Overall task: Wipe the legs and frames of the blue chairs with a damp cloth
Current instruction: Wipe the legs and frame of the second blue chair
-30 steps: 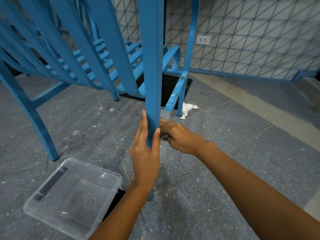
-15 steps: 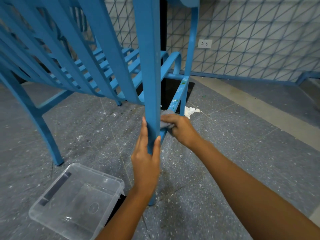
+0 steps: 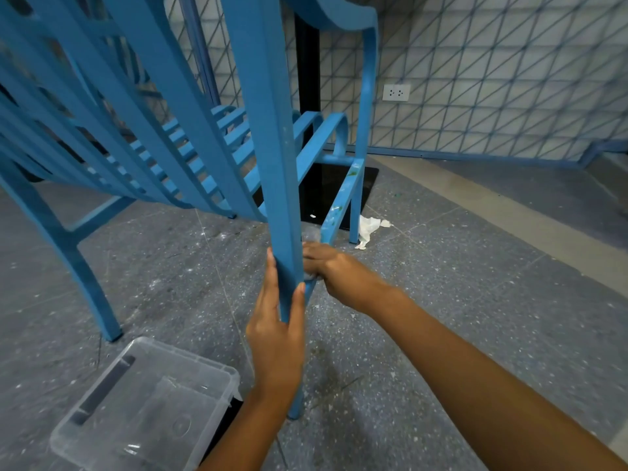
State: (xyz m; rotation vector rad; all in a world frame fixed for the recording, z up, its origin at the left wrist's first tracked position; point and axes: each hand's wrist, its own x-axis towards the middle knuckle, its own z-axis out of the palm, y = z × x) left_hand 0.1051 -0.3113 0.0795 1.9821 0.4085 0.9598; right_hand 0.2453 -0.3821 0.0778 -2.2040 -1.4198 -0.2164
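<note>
- While the left hand grips the long blue painted chair leg, thumb and fingers wrap round it.
- Just right of that leg, the right hand squeezes a small grey cloth against a blue side bar.
- Left of the leg sits a clear plastic box.
- Behind it lies a white crumpled scrap.

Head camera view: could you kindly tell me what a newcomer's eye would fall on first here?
First comes the tall blue chair leg running down the middle of the picture, gripped low down by the left hand. Just behind it, the right hand holds a pale cloth against the chair frame. A clear plastic tub sits on the floor at lower left.
</note>
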